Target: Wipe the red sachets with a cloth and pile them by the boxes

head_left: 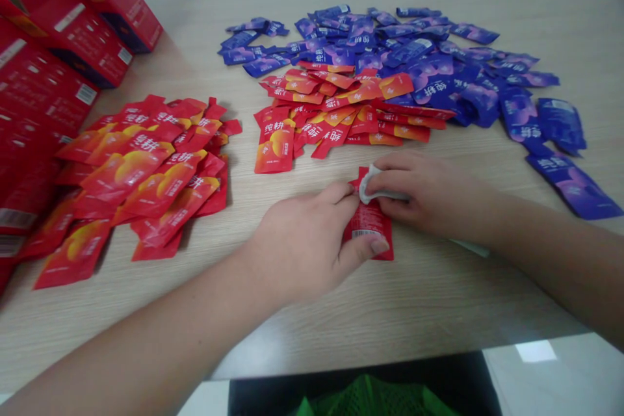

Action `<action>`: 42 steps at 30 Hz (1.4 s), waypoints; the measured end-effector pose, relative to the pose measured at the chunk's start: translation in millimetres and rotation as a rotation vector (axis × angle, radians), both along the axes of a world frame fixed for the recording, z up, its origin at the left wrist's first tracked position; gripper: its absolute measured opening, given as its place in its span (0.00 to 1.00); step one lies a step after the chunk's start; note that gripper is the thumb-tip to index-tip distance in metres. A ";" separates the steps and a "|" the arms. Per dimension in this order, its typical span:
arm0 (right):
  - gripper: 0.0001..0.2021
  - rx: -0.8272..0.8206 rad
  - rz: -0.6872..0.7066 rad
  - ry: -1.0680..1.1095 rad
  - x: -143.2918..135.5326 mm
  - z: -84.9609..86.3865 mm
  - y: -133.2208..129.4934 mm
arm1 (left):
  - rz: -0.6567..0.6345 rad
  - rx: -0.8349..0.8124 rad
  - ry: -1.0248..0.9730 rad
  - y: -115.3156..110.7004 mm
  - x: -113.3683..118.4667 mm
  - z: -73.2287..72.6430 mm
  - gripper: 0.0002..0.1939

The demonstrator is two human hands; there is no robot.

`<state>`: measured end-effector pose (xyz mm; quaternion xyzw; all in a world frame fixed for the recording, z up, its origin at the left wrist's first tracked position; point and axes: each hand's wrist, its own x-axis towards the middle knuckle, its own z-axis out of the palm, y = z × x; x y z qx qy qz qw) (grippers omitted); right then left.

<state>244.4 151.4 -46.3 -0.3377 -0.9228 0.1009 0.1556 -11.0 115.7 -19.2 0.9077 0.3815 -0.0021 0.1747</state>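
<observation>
A red packet [370, 221] lies on the table with its printed back and barcode facing up. My left hand [316, 234] rests over its left side, thumb on the lower part and fingers near the top. Pinched in the fingers of my right hand [419, 192] is a white crumpled cloth or tissue [371, 187], touching the packet's upper part. Behind my hands lies a pile of red packets [331, 104], and a heap of blue-purple packets [429, 71] lies beyond it. Another pile of red packets [146, 162] is at the left.
Red boxes [43, 91], some with open flaps, stand at the left edge of the wooden table [195, 312]. A white strip [470, 247] lies partly under my right forearm. Something green [365, 396] and a dark seat are below the front edge.
</observation>
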 end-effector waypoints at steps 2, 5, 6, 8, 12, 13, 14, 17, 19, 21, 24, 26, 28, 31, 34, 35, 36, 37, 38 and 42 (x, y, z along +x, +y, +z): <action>0.09 -0.006 -0.014 0.011 1.2 -1.6 1.4 | 0.010 0.013 -0.009 1.9 -0.1 -2.6 0.24; 0.10 0.036 -0.041 0.063 3.2 -1.3 0.2 | 0.044 0.065 0.005 3.5 0.6 -7.1 0.19; 0.10 0.057 -0.049 0.085 3.5 0.1 -1.7 | 0.046 0.074 0.007 3.7 0.7 -7.9 0.19; 0.08 0.063 -0.012 0.124 3.3 4.7 -7.4 | 0.038 0.070 0.003 3.7 0.4 -8.0 0.17; 0.06 -0.140 0.213 0.146 -0.8 13.8 -18.7 | 0.024 0.050 -0.025 3.0 -1.4 -4.7 0.14; 0.07 -0.201 0.245 0.153 -2.0 14.5 -19.6 | 0.025 0.053 -0.031 2.9 -1.8 -4.1 0.14; 0.08 -0.247 0.262 0.164 -3.0 14.5 -19.7 | 0.027 0.055 -0.033 2.6 -2.1 -3.8 0.14; 0.08 -0.298 0.290 0.178 -5.0 12.8 -16.8 | 0.038 0.055 -0.037 1.7 -2.3 -4.4 0.16; 0.08 -0.289 0.294 0.146 -6.1 12.3 -15.4 | 0.052 0.059 -0.037 0.8 -1.8 -5.0 0.18; 0.08 -0.259 0.274 0.107 -7.4 13.1 -15.9 | 0.058 0.075 -0.032 -0.1 -0.5 -5.0 0.19; 0.06 -0.192 0.217 0.080 -9.1 14.2 -16.6 | 0.043 0.104 -0.007 -0.3 2.0 -2.9 0.20; 0.06 -0.141 0.160 0.070 -8.7 13.0 -14.0 | 0.037 0.118 0.008 0.0 3.3 -0.9 0.22; 0.08 -0.100 0.092 0.066 -6.2 9.5 -7.7 | 0.041 0.124 0.018 0.1 3.7 0.3 0.24; 0.10 -0.069 -0.008 0.066 1.0 2.2 4.6 | 0.055 0.135 0.011 -0.2 1.9 -2.1 0.29; 0.10 -0.039 -0.090 0.046 7.9 -0.5 10.0 | 0.057 0.165 -0.026 0.9 -1.7 -10.5 0.40; 0.10 -0.019 -0.133 0.035 9.4 0.6 8.6 | 0.048 0.168 -0.034 1.7 -2.9 -14.0 0.43; 0.10 0.012 -0.182 0.036 10.2 2.6 5.8 | 0.036 0.164 -0.039 2.9 -4.0 -17.5 0.45; 0.12 0.047 -0.228 0.048 10.5 5.2 1.7 | 0.026 0.156 -0.040 4.1 -5.0 -20.6 0.47; 0.14 0.077 -0.256 0.066 10.2 8.0 -2.9 | 0.016 0.144 -0.038 5.4 -5.7 -23.3 0.48; 0.15 0.035 -0.026 0.057 4.0 15.0 -19.5 | -0.001 0.093 -0.040 9.1 -6.7 -28.0 0.49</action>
